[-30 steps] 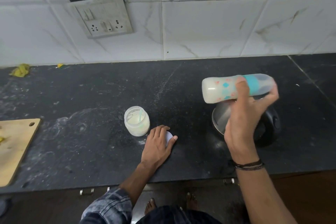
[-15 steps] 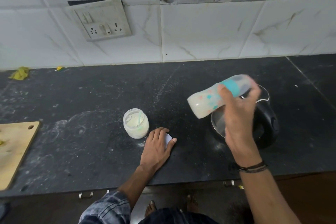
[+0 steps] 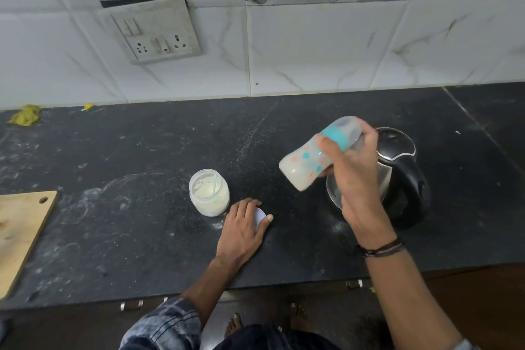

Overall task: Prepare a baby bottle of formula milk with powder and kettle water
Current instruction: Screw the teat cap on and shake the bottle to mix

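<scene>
The right hand (image 3: 356, 187) is gripping the tilted baby bottle (image 3: 305, 166), the left hand (image 3: 241, 231) lying flat on seemingly a lid (image 3: 260, 214) near the counter's (image 3: 136, 241) front edge.

A jar (image 3: 209, 192) is set near the middle of the bench (image 3: 127, 236). Just beside it, at its 4 o'clock, a lid (image 3: 260, 216) is covered by the flat left hand (image 3: 243, 231). A kettle (image 3: 400, 179) is placed well apart at the jar's 3 o'clock. A bottle (image 3: 309, 165) is held tilted by the right hand (image 3: 355, 179) at the kettle's 9 o'clock side. A board (image 3: 20, 236) is laid at the jar's 9 o'clock, and a socket plate (image 3: 156, 28) is fixed on the wall at 11 o'clock.
</scene>
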Motion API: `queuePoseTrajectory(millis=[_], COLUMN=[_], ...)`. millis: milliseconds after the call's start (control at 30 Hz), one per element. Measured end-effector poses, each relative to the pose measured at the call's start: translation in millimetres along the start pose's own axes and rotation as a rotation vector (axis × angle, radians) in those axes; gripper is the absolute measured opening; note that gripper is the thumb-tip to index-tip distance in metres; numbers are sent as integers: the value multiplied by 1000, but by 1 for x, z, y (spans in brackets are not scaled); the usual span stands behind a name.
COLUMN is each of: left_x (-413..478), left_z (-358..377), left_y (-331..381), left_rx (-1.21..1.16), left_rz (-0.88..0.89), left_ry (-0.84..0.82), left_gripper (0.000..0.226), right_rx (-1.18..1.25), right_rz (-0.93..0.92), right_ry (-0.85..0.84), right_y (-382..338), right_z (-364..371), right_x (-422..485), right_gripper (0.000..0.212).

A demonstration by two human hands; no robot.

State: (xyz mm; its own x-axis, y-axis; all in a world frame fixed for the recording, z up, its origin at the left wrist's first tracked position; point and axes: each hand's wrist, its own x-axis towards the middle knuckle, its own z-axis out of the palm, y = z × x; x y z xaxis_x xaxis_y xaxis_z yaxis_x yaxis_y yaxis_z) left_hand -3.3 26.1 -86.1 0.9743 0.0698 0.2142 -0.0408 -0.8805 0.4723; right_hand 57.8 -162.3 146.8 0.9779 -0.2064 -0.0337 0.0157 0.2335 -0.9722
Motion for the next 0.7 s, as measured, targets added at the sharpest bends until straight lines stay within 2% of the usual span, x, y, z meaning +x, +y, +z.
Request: queuePoseTrajectory(millis=[167, 300, 433, 467, 567, 600, 700], left_x=[1, 0, 0, 0, 0, 0, 0], left_z=[0, -1, 1, 1, 1, 1, 1], left_y=[2, 0, 1, 1, -1, -1, 1], left_rx=[8, -6, 1, 4, -10, -15, -14], left_rz=[-5, 0, -8, -6, 1, -2, -13], left_ry=[9, -2, 5, 5, 6, 9, 14], left_gripper=[49, 49, 50, 50, 49, 49, 49], right_rx=[158, -8, 129, 121, -55, -44, 125], right_rz=[-39, 13, -81, -83, -28, -28, -80], right_ry=[203, 13, 200, 188, -39, -44, 133], right_y=[-1, 4, 2, 2, 5, 4, -1], right_z=[-4, -4, -7, -5, -1, -1, -3], right_x=[4, 0, 1, 2, -1, -2, -1], right_gripper=[56, 55, 61, 62, 62, 63, 62])
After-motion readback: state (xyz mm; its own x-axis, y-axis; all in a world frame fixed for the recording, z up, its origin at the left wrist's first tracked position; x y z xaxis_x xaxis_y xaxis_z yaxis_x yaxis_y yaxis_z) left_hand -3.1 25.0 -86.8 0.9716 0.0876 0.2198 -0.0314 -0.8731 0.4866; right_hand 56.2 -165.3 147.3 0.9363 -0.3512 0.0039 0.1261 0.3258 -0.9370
